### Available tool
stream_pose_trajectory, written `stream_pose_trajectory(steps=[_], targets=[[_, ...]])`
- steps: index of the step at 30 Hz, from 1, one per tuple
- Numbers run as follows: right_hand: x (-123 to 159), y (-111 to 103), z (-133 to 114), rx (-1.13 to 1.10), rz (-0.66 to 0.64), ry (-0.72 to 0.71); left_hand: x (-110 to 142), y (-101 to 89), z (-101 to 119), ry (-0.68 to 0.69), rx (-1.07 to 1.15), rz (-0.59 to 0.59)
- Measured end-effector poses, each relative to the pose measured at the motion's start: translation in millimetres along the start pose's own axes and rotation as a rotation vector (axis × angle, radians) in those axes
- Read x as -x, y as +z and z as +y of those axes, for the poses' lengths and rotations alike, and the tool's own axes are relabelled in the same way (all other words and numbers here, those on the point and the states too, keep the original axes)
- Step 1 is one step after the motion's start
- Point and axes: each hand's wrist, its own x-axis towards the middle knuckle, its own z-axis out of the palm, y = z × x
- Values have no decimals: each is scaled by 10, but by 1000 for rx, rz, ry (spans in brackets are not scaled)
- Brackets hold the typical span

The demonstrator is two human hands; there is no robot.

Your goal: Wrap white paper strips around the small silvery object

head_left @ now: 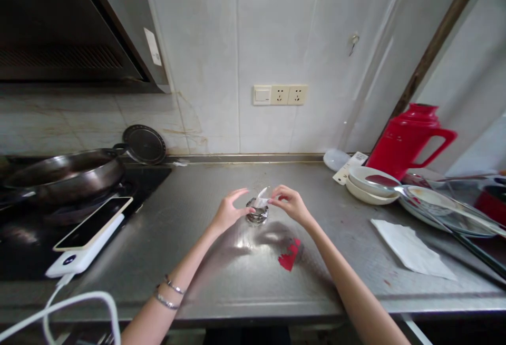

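A small clear glass cup (pixel 256 214) stands on the steel counter (pixel 237 281), near its middle. My left hand (pixel 228 211) holds the cup's left side, thumb and fingers curved round it. My right hand (pixel 290 202) pinches a small white paper piece (pixel 262 194) just above the cup's rim. Below my right wrist, red scraps (pixel 290 255) lie on the counter.
A phone (pixel 94 221) on a white power bank (pixel 85 252) with a cable lies at the left, beside a wok (pixel 63 173) on the stove. To the right are stacked bowls (pixel 369 184), plates, a ladle, a red thermos jug (pixel 411 136) and a white napkin (pixel 411 247).
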Motion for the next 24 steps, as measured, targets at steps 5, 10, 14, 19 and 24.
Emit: stream_pose_trajectory(steps=[5, 10, 14, 19, 24], targets=[[22, 89, -23, -2, 6, -25, 75, 169, 59, -121, 139, -61], [31, 113, -15, 7, 13, -17, 91, 222, 84, -155, 202, 2], [38, 137, 32, -6, 65, 9, 83, 215, 89, -131, 198, 46], [55, 220, 80, -143, 78, 159, 78, 217, 56, -127, 227, 61], [64, 340, 113, -209, 16, 276, 72, 216, 22, -127, 230, 67]])
